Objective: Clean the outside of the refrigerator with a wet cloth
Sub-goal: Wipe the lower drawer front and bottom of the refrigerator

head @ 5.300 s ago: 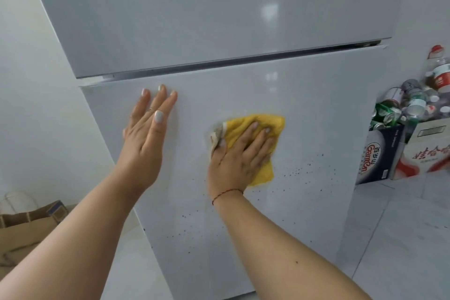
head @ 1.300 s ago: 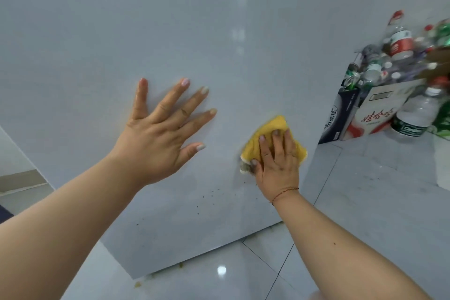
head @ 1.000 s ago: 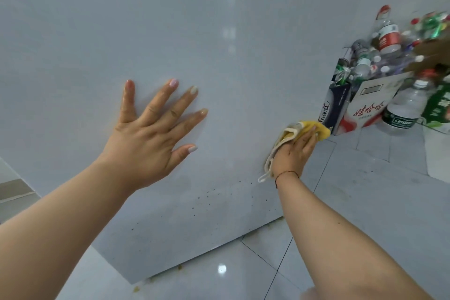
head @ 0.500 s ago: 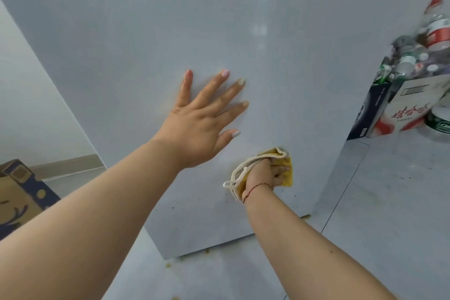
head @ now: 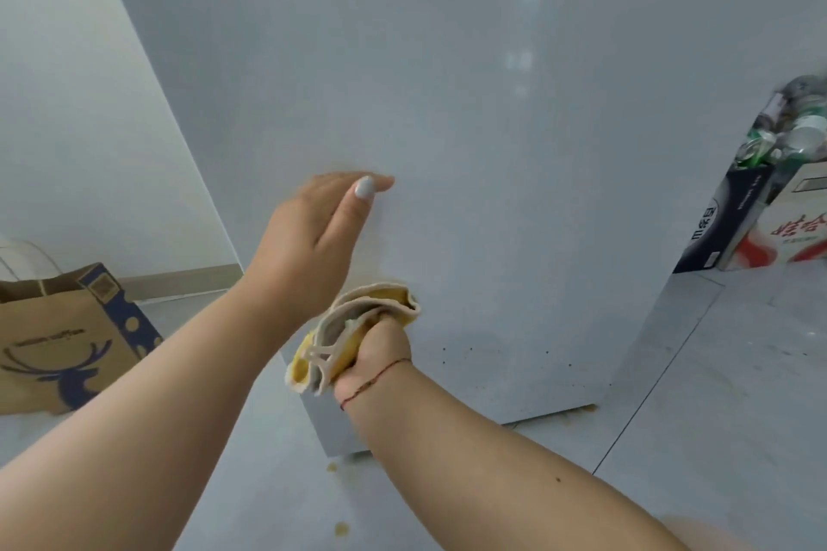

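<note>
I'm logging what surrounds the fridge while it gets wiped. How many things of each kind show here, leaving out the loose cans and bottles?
Refrigerator: 1
Yellow cloth, bunched in the right hand: 1
Brown paper bag: 1
Cartons by the fridge: 2, one dark, one white and red
Total: 5

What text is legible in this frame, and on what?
Red Chinese characters on the white and red carton: too blurred to quote.
White vertical print on the dark blue carton: unreadable.
Small dark script above the deer drawing on the brown paper bag: too blurred.
Cans above the cartons: labels unreadable.
</note>
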Available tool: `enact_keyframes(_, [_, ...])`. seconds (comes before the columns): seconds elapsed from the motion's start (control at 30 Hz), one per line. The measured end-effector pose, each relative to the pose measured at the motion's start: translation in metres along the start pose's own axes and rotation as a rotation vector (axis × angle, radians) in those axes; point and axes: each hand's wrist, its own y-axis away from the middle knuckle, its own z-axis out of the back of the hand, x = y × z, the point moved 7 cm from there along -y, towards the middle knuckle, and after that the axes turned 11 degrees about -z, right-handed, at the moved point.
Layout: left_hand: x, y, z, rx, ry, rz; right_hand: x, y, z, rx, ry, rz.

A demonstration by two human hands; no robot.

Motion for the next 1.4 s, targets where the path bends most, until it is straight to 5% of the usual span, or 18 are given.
enact_keyframes(0.17, [0.039, 0.037, 0.028, -0.223, 0.37, 0.445, 0.0, 0.057, -0.011, 0.386, 0.052, -0.098])
enact_keyframes(0.4, [0.071, 0.117, 0.002, -0.144, 0.384, 0.928, 0.03, 0.061, 0.036, 0.236, 0.078, 0.042])
enact_keyframes(0.83, [0.079, 0.17, -0.074, -0.087, 0.683, 1.317, 0.006, 0.058, 0.025, 0.338, 0.183, -0.054])
enact_keyframes(1.07, [0.091, 0.176, -0.086, -0.187, 0.725, 1.362, 0.005, 0.056, 0.026, 0.353, 0.158, -0.104])
enact_keyframes(1.4, [0.089, 0.147, -0.078, -0.257, 0.7, 1.107, 0.008, 0.07, 0.019, 0.39, 0.369, -0.167])
